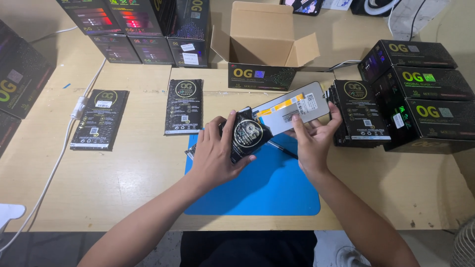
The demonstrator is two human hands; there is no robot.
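Wooden desk (123, 173) with a blue mat (267, 188) as landmark: black cartons (425, 94) are stacked to the mat's right, an open cardboard box (262, 44) stands beyond it, and 2 black pouches (184, 106) lie to its left. Above the mat's far edge, the left hand (215, 153) is closed around a black pouch (247, 134), while the right hand (311, 138) pinches a flat grey screen panel (292, 110), partly inside the pouch's mouth. The step appears to be moving the panel through the pouch's mouth; the next move calls for keeping panel and opening aligned.
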